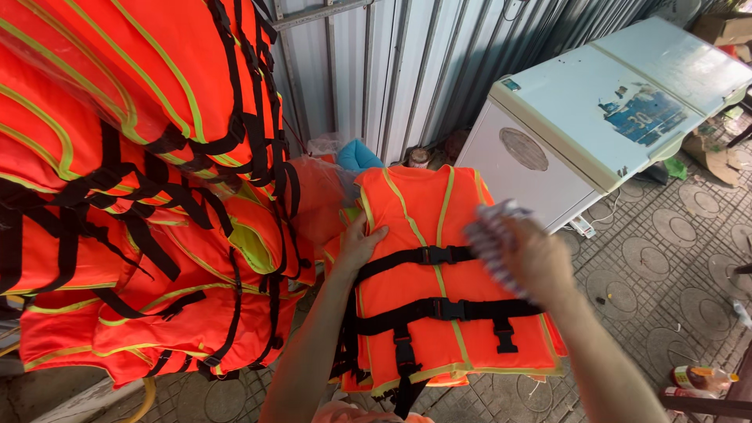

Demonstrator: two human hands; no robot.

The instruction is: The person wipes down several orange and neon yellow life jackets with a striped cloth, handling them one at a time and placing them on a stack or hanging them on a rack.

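Observation:
An orange life jacket (439,258) with yellow-green piping and black buckled straps is held upright in front of me. My left hand (359,244) grips its left edge near the upper strap. My right hand (526,254), blurred by motion, is at the jacket's right side and holds a pale striped cloth (492,231) against it. More orange jackets lie stacked right behind the held one.
A tall pile of orange life jackets (149,180) fills the left. A white chest freezer (595,110) stands at the right against a corrugated metal wall (407,63). Patterned paving (666,274) lies below, with a plastic bottle (703,377) at the lower right.

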